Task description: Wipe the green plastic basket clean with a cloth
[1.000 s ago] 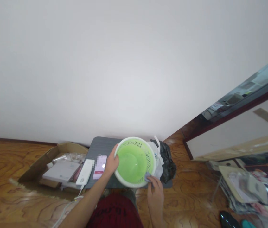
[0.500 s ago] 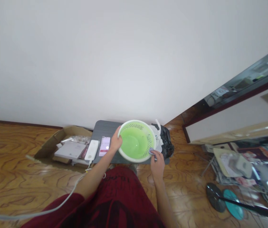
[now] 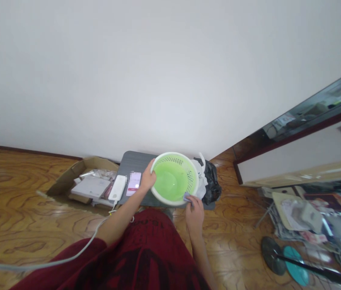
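On the small dark grey table [image 3: 134, 160] against the far white wall, a green colander with a white rim [image 3: 174, 179] sits tilted toward the camera, perforated sides and smooth green bottom showing. Left hand [image 3: 148, 180] grasps the colander's left rim, fingers curled over the white edge, thumb on the outside. Right hand [image 3: 194, 210] at the near-right rim, fingers pinched on a small pale blue cloth [image 3: 186, 197] pressed against the rim's edge; cloth mostly hidden under the fingertips. Just left of the left hand, on the table: a phone [image 3: 134, 183] with a lit pinkish screen, and beside it a white power bank [image 3: 117, 187], cable [image 3: 52, 262] running off its near end and across the floor toward the near left. Touching the colander's right side: a white plastic bag [image 3: 201, 177] with upright handle, and behind it a black plastic bag [image 3: 211, 182] at the table's right end. Left of the table, on the wooden floor [image 3: 13, 193], an open cardboard box [image 3: 81, 183] holding a flat white package and some clear wrapped items. Near centre, dark red clothing [image 3: 146, 257] over the person's lap. Far right: a low cabinet with a dark glass top [image 3: 309, 117]; near right, a heap of papers and magazines [image 3: 303, 217] and a fan base [image 3: 285, 264] with a teal part lying on the floor.
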Action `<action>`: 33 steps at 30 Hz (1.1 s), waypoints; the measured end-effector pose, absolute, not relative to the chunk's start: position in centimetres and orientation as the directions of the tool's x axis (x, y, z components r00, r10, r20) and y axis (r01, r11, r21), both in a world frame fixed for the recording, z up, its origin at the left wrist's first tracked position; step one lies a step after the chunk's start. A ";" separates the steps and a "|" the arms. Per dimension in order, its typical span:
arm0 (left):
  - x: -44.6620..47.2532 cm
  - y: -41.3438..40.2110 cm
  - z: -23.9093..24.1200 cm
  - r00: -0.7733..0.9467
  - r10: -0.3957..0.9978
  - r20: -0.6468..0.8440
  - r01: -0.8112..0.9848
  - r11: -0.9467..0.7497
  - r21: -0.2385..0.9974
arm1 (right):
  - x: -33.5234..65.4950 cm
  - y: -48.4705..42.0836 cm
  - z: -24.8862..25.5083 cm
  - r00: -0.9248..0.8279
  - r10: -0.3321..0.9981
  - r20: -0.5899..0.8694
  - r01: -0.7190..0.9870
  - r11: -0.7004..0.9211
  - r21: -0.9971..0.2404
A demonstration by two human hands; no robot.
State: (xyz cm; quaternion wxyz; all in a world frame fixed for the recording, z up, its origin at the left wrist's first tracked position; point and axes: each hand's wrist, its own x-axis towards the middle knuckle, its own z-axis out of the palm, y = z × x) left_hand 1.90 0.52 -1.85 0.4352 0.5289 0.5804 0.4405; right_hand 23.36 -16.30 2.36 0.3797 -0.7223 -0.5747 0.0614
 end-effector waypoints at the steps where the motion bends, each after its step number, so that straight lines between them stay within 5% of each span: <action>1: 1.9 0.5 -1.8 -0.064 0.997 -0.040 0.234 0.054 0.971 | 24.1 -15.7 2.4 0.345 0.867 0.361 0.787 -0.057 -0.615; 33: 1.9 0.5 -2.2 -0.072 0.997 -0.028 0.213 0.043 0.976 | 26.2 -13.3 2.8 0.390 0.848 0.358 0.767 -0.084 -0.637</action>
